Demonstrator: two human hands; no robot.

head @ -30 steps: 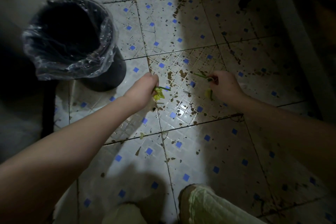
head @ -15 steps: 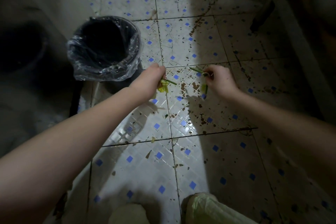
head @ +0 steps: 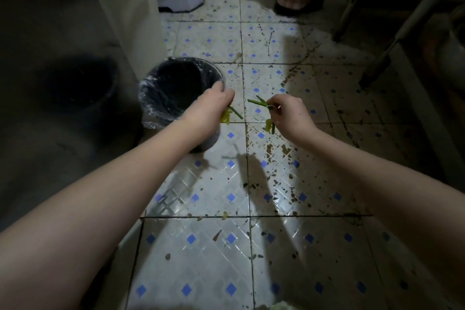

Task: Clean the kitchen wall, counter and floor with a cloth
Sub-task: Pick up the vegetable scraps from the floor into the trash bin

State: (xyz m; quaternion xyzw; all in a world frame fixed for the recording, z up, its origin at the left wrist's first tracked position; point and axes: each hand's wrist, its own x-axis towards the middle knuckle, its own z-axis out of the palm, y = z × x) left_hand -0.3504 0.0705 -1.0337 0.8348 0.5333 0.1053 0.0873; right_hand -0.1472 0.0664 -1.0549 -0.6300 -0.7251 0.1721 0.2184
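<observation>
Nearer than the hands, the tiled floor (head: 226,272) is spattered brown, with small bits lying on it; no cloth shows. The left hand (head: 211,106) grips yellow-green vegetable scraps (head: 227,116) over the edge of the lined bin (head: 151,108); the right hand (head: 289,113), just beside it, pinches green stems (head: 261,103). Loose ends dangle — a slack grip could drop them short of the bin. Its inside is too dark to read.
</observation>
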